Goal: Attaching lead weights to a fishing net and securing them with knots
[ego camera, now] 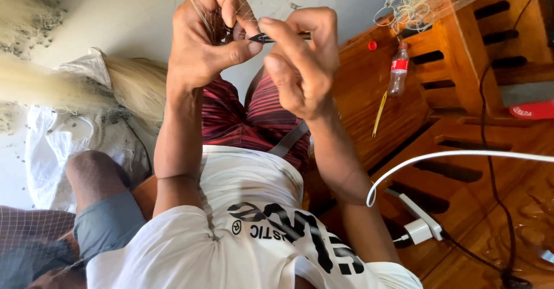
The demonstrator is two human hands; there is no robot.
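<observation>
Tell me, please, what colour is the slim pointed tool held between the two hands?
The pointed tool is black or very dark, pinched by the left hand and right hand; the head view shows it best.

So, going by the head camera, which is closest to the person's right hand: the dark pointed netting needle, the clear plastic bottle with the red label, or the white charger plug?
1. Dark pointed netting needle: pinched in the right hand.
2. Clear plastic bottle with red label: on the wooden bench beside it.
3. White charger plug: lower down the bench.

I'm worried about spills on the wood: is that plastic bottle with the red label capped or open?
Open, it seems: the plastic bottle stands capless, and a red cap lies apart beside it.
</observation>
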